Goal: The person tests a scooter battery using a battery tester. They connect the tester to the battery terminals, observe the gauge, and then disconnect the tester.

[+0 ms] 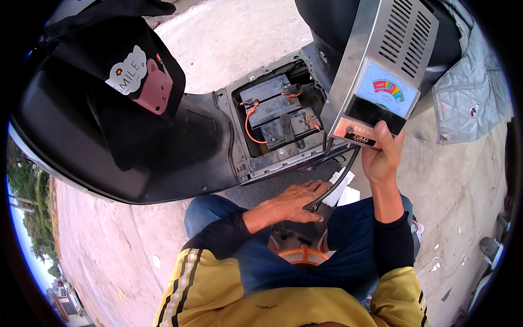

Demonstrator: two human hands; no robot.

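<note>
My right hand (385,152) holds a battery tester (376,82) by its lower edge, thumb on the front. The tester is a silver metal box with slotted vents and a dial with coloured bands. A black cable (346,173) runs from its bottom to my left hand (297,200), which has it between thumb and fingers; the cable's end is hidden there. Beyond my left hand, the scooter's open floor compartment holds several dark batteries (267,101) side by side. An orange wire (248,126) loops along their left side, and short orange-red leads sit on other terminals.
The scooter's black seat (60,120) stretches left, draped with a black cloth (122,131) bearing a pink animal patch. A grey quilted cover (473,103) hangs at the right. White paper or card (343,191) lies below the compartment. An orange stool or frame (302,255) shows between my legs.
</note>
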